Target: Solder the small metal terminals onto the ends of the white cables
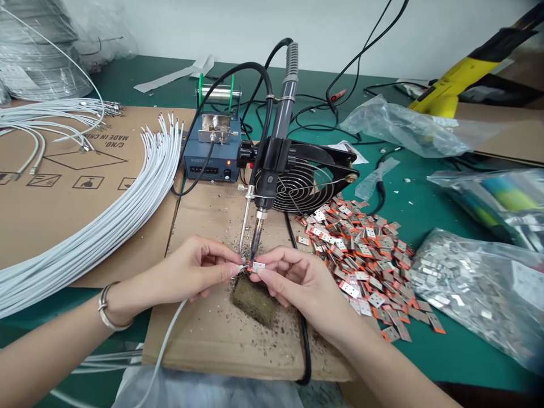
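Note:
Between thumb and fingers, my left hand (212, 269) pinches the end of a white cable (168, 334), which hangs down toward my lap. My right hand (293, 277) grips a small metal USB connector (258, 266) with an orange part. The cable end and the connector meet right under the tip of a soldering iron (255, 243), clamped upright in a stand. Close beside that tip ends a thin metal solder feed tube (245, 224). Just below my fingers lies a brownish sponge block (254, 300) on the cardboard. The exact contact at the tip is too small to make out.
A heap of USB connectors (361, 249) lies to the right, by a bag of small metal parts (471, 289). Behind stand a black fan (301, 184) and a blue solder feeder (212, 153). A bundle of white cables (127, 221) curves across the left cardboard.

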Tool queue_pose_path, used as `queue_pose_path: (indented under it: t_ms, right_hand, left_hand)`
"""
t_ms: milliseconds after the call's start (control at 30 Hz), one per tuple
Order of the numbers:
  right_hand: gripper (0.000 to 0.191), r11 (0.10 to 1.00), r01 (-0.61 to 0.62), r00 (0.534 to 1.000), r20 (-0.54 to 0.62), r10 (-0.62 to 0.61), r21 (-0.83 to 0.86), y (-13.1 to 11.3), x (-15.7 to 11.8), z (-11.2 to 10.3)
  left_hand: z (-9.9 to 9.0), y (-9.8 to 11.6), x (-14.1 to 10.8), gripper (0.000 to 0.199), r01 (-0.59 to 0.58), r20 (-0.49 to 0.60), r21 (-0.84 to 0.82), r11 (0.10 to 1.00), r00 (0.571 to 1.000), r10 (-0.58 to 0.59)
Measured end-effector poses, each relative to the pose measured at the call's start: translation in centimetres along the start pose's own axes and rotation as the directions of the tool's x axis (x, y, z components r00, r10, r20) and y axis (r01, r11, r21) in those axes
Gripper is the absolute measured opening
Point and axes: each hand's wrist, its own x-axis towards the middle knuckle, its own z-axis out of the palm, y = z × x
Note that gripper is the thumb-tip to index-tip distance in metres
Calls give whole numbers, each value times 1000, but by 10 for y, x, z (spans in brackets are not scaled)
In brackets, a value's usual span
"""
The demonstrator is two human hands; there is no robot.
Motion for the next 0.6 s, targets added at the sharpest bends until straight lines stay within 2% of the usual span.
queue_pose_path:
  t_ms: [600]
  right_hand:
    - [27, 1000, -7, 1000, 0, 7, 1, 2, 1, -2]
  left_hand:
    - [1, -4, 1, 26, -1, -15, -39, 999, 1000, 0]
